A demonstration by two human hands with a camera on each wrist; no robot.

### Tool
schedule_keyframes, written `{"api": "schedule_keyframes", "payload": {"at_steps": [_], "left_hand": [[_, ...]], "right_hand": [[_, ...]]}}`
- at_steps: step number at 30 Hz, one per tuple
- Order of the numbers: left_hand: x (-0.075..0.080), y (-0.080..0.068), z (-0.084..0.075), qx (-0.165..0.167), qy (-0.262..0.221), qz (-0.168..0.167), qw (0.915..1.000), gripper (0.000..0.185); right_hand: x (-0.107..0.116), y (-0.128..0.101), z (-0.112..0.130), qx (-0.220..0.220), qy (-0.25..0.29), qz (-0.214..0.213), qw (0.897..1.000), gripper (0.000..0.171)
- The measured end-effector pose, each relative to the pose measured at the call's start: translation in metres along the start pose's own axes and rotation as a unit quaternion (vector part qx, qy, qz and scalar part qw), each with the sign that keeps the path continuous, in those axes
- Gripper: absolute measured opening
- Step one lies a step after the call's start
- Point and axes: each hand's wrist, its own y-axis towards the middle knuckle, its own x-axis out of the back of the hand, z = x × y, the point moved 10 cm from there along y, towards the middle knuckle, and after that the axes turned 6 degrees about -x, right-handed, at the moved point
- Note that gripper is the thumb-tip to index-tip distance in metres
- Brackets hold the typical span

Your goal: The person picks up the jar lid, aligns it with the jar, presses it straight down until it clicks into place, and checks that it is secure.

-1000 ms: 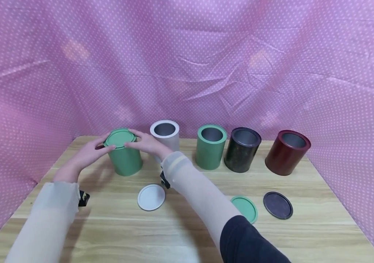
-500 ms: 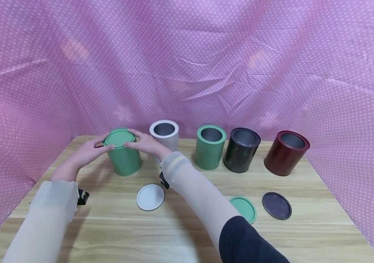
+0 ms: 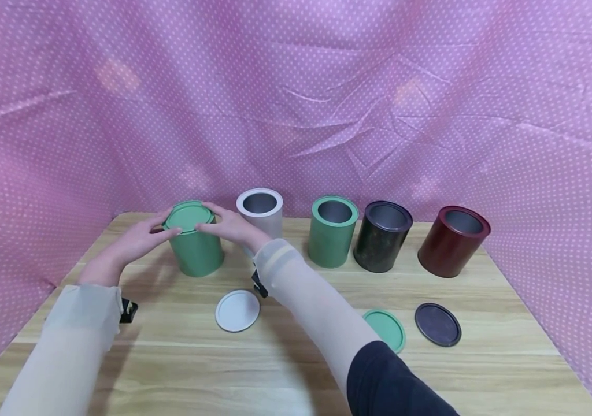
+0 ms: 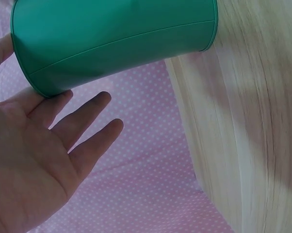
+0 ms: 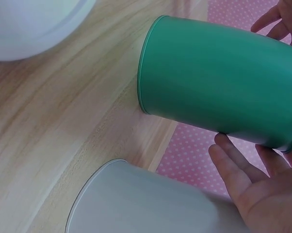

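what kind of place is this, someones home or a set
Probably a staged recording set, not a home: pink dotted cloth walls in a wooden table, with open tins like the red tin in a row.

Wooden table [image 3: 296,370]: five tins [image 3: 331,231], three lids [image 3: 237,311].

Both arms stretched forward from the near edge toward the far left, forearms in pale sheer sleeves, a dark sleeve over the right upper arm. Left hand [image 3: 140,240] raised at the far left, palm facing right, fingers straight and slightly spread, thumb tip [image 3: 173,232] turned inward. Right hand [image 3: 230,226] opposite it, palm facing left, fingers extended and relaxed, fingertips [image 3: 203,229] pointing toward the left hand. Palms facing each other, well apart. Right forearm angled diagonally from near right to far left. A small black device strapped under each wrist.
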Motion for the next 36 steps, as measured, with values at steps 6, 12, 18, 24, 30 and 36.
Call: {"api": "schedule_keyframes", "payload": {"at_steps": [6, 12, 18, 24, 30, 36], "left_hand": [[-0.0001, 0.0005, 0.0007, -0.001, -0.006, 0.001, 1.0, 0.084], [-0.0007, 0.0004, 0.0038, -0.002, -0.018, -0.014, 0.9997, 0.082], [-0.0024, 0.0, 0.0075, 0.01, -0.029, -0.022, 0.9993, 0.082], [-0.0075, -0.0016, 0.0061, 0.002, -0.039, -0.024, 0.999, 0.082], [-0.0092, -0.0038, 0.0086, 0.008, -0.039, -0.032, 0.9987, 0.082], [-0.0048, -0.0036, 0.006, -0.007, -0.062, -0.064, 0.996, 0.093]], "right_hand": [[-0.0008, 0.0005, 0.0005, 0.002, 0.017, -0.001, 1.0, 0.07], [-0.0025, 0.0006, 0.0011, 0.004, 0.014, 0.0, 1.0, 0.07], [-0.0032, 0.0011, 0.0021, 0.008, 0.003, -0.004, 1.0, 0.069], [-0.0051, 0.0018, -0.002, 0.003, -0.036, -0.016, 0.999, 0.072], [-0.0059, 0.0001, -0.0025, 0.011, -0.058, -0.028, 0.998, 0.074], [-0.0009, -0.0067, -0.0014, 0.013, -0.055, -0.036, 0.998, 0.083]]}}
